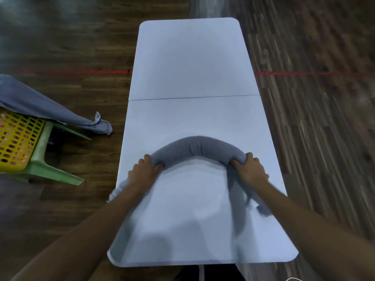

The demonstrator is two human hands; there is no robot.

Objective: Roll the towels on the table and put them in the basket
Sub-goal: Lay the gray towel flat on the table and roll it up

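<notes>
Grey rolled towel (197, 147) lay on the white table (192, 57) at centre frame, arched, with its middle bowed toward the top of the frame. The left hand (143, 172) grasped the roll's left end, fingers curled over it. The right hand (250, 169) grasped the right end in the same way.

Edges and room: the table surface above the roll, past the fold seam to the far rounded corners at upper centre, carried nothing. The left hand sat close to the table's left edge. The right hand sat further in from the right edge.

Yellow perforated basket (18, 138) stood at the left edge of the frame, well apart from the table, against a green plastic leg (42, 151). A blue-grey cloth (36, 104) was draped over the basket's top, its tip reaching down to the wood floor (81, 37). A red floor line (81, 72) ran behind the table.

Hard to read: the basket was cut off at the left, its inside hidden. Loose towel trailing below both wrists was motion-blurred, and its extent was unclear.
</notes>
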